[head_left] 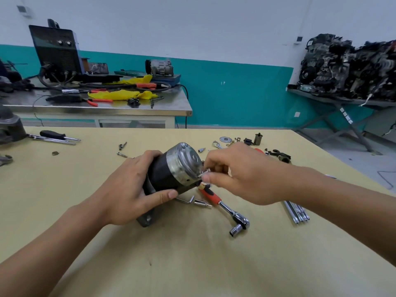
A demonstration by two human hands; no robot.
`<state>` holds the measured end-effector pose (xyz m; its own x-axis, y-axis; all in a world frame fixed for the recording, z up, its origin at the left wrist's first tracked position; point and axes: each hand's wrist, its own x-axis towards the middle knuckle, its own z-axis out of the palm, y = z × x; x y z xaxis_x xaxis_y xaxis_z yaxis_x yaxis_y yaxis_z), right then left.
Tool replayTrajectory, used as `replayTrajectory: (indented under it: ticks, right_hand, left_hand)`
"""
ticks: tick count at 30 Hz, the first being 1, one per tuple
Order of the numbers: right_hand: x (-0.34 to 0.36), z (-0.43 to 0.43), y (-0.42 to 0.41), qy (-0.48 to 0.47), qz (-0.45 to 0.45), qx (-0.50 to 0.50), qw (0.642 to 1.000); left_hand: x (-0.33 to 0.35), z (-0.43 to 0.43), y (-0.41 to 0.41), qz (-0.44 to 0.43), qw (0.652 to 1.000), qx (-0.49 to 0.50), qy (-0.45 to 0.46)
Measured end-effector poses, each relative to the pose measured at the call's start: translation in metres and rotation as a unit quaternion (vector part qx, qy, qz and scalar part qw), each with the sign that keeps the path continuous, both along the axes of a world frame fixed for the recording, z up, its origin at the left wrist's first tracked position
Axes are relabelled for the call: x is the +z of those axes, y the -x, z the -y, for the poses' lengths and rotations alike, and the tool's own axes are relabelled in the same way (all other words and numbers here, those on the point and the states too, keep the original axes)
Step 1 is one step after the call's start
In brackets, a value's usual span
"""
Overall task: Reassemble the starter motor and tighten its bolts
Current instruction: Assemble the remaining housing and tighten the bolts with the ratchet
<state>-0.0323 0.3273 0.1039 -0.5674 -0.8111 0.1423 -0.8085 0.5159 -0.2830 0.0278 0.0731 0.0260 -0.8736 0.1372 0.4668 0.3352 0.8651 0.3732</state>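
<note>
black cylindrical starter motor [171, 170] with silver end cap sits tilted on the tan counter [192, 264], probably heavy, rigid and slick. left hand [128, 189] fingers [147, 159] wrap its body, the surest hold. right hand [240, 176] fingers [216, 179] pinch a small silver bolt [203, 173] at the cap's rim.

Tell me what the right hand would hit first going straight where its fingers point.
The right hand, pinching a small bolt, points left at the silver end cap of the motor; it would likely meet that cap's rim almost at once, though depth is unclear.
</note>
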Motion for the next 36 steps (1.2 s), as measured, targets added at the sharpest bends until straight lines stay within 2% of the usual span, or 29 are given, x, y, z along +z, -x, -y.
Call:
replayTrajectory:
  ticks: [3, 6, 11, 15, 16, 18, 20, 23, 25, 26, 28, 30, 31, 32, 33, 35, 36]
  right_hand:
    - [-0.009, 0.002, 0.000, 0.046, 0.005, 0.004, 0.999]
    - [-0.018, 0.006, 0.000, 0.095, 0.028, -0.043, 0.994]
    - [-0.006, -0.004, -0.002, -0.026, -0.076, -0.035, 0.996]
    - [-0.011, 0.003, -0.007, -0.006, -0.085, -0.025, 0.996]
    - [-0.014, 0.006, -0.008, 0.019, -0.070, -0.035, 0.997]
    - [-0.020, 0.011, -0.007, 0.092, 0.016, -0.068, 0.993]
    - [-0.020, 0.010, -0.006, 0.104, 0.060, -0.079, 0.990]
    - [-0.012, 0.000, -0.003, -0.018, -0.100, -0.046, 0.994]
    - [-0.011, -0.003, -0.003, -0.042, -0.141, -0.035, 0.989]
    - [-0.014, -0.001, -0.005, -0.025, -0.123, -0.038, 0.991]
    - [-0.024, 0.006, -0.006, 0.078, 0.007, -0.063, 0.995]
    - [-0.029, 0.009, 0.001, 0.154, 0.174, -0.089, 0.968]
    - [-0.030, 0.007, 0.007, 0.164, 0.217, -0.103, 0.957]
    - [-0.031, 0.001, 0.017, 0.160, 0.210, -0.120, 0.957]
    - [-0.032, -0.007, 0.029, 0.137, 0.145, -0.144, 0.969]
    - [-0.037, -0.028, 0.054, 0.003, -0.044, -0.200, 0.979]
    - [-0.041, -0.037, 0.062, -0.068, -0.096, -0.211, 0.970]
  left_hand:
    - [0.000, 0.001, 0.001, 0.008, 1.000, -0.003, -0.003]
    - [0.001, 0.000, 0.000, 0.007, 1.000, -0.003, -0.001]
    - [0.001, -0.001, -0.001, 0.006, 1.000, 0.000, -0.006]
    - [0.001, -0.002, -0.001, 0.009, 1.000, 0.003, -0.005]
    - [0.001, -0.002, -0.001, 0.008, 1.000, 0.003, -0.008]
    - [0.001, -0.003, -0.001, 0.006, 1.000, 0.003, -0.010]
    - [0.000, -0.002, -0.001, 0.007, 1.000, 0.004, -0.009]
    - [0.001, -0.002, 0.000, 0.006, 1.000, 0.003, -0.010]
    - [0.001, -0.002, 0.000, 0.003, 1.000, 0.002, -0.009]
    - [0.001, -0.002, 0.001, 0.003, 1.000, 0.001, -0.006]
    - [0.000, -0.003, 0.000, 0.005, 1.000, 0.001, -0.004]
    - [0.000, -0.001, 0.000, 0.010, 1.000, 0.004, -0.007]
    - [-0.001, 0.000, 0.000, 0.012, 1.000, 0.006, -0.009]
    - [-0.001, 0.000, 0.000, 0.014, 1.000, 0.007, -0.011]
    - [-0.001, 0.001, 0.000, 0.015, 1.000, 0.007, -0.011]
    - [0.000, 0.000, 0.000, 0.016, 1.000, 0.010, -0.012]
    - [0.000, 0.000, 0.000, 0.018, 1.000, 0.010, -0.013]
